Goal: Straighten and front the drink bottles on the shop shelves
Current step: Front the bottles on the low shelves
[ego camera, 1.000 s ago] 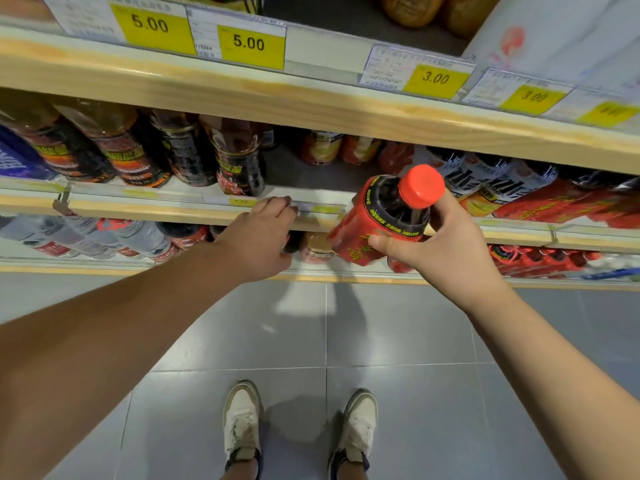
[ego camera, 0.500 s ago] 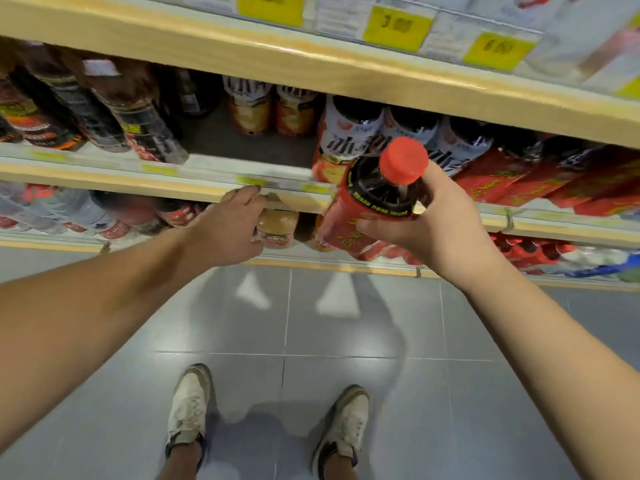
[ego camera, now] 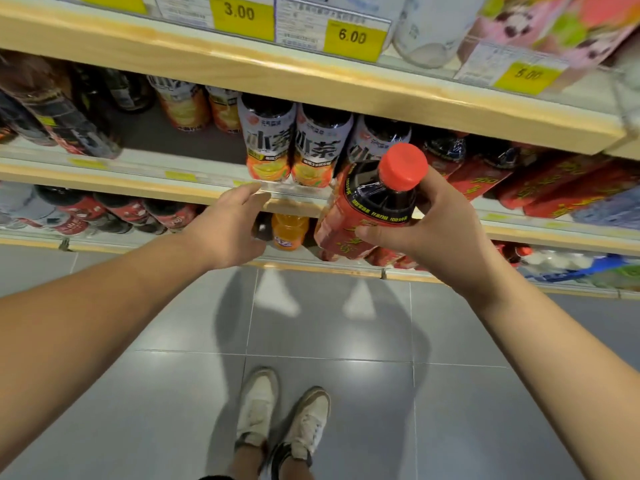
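Observation:
My right hand (ego camera: 436, 230) grips a dark drink bottle (ego camera: 367, 206) with a red cap and red label, held tilted in front of the middle shelf (ego camera: 194, 194). My left hand (ego camera: 227, 226) reaches out with straight fingers, its fingertips touching that shelf's front edge just below two white-and-orange tea bottles (ego camera: 289, 147). Red-labelled bottles (ego camera: 485, 174) like the held one stand on the middle shelf to the right. Dark bottles (ego camera: 69, 123) stand at the left, with a gap between them and the tea bottles.
The upper shelf edge (ego camera: 311, 84) carries yellow price tags (ego camera: 353, 38). A lower shelf holds an orange bottle (ego camera: 289, 230) and red-labelled bottles (ego camera: 114, 213). Grey floor tiles and my two white shoes (ego camera: 280, 414) lie below.
I have stepped to the right along the shelves, so the tea bottles now sit centre. The right hand still carries the red-capped bottle; the left hand slid right along the shelf edge.

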### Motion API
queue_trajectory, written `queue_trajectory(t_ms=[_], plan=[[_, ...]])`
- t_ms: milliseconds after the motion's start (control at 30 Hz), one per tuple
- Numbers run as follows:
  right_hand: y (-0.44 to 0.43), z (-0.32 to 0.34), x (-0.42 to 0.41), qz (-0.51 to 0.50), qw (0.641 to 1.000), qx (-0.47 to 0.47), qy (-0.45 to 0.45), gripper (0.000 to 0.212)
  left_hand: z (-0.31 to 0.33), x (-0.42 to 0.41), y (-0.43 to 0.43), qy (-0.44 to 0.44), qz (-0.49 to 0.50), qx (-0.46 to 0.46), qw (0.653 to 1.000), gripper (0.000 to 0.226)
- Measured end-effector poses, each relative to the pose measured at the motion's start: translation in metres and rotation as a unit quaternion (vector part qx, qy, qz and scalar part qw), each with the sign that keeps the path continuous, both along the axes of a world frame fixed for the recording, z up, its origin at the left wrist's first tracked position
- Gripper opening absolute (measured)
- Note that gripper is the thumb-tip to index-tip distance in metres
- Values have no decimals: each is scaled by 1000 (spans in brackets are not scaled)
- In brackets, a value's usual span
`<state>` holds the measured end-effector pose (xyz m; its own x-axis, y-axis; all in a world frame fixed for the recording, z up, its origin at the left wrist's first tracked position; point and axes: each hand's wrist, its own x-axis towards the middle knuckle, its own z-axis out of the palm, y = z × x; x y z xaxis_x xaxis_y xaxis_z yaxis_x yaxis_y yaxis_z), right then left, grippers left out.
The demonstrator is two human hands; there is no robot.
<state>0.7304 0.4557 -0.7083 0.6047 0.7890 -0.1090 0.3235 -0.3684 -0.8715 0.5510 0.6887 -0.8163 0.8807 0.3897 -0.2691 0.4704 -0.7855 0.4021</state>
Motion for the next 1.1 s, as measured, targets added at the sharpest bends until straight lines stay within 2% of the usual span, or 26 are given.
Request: queue_trajectory(t_ms=[100, 200, 333, 467, 567, 633, 800, 933, 1033, 1100], plan=[[-12, 0, 12, -16, 1000, -7, -11, 69, -4, 25, -7, -5, -32, -9, 999, 69], [-23, -3, 27, -34, 998, -23, -44, 72, -5, 46, -13, 8, -28, -17, 999, 73], [-38, -8, 46, -54, 997, -43, -34, 74, -8, 67, -24, -1, -41, -19, 999, 73], [-54, -9, 67, -72, 995, -41, -63, 78, -16, 91, -35, 17, -43, -32, 998, 77], [-67, -16, 77, -72, 996, -24, -35, 75, -22, 103, -46, 22, -26, -50, 998, 82], [-76, -21, 87, -69, 997, -13, -23, 75, -24, 109, -56, 39, -28, -30, 998, 82], [-103, -27, 120, -50, 998, -17, -31, 80, -25, 131, -87, 58, 26, 15, 998, 80], [-129, -24, 148, -32, 999, 6, -24, 79, -29, 149, -125, 54, 65, 17, 996, 79], [-146, -23, 173, -11, 1000, 4, -25, 84, -30, 164, -151, 74, 113, 25, 990, 86], [-155, -21, 187, 1, 1000, 3, -23, 84, -28, 173, -166, 84, 102, 19, 991, 88]])
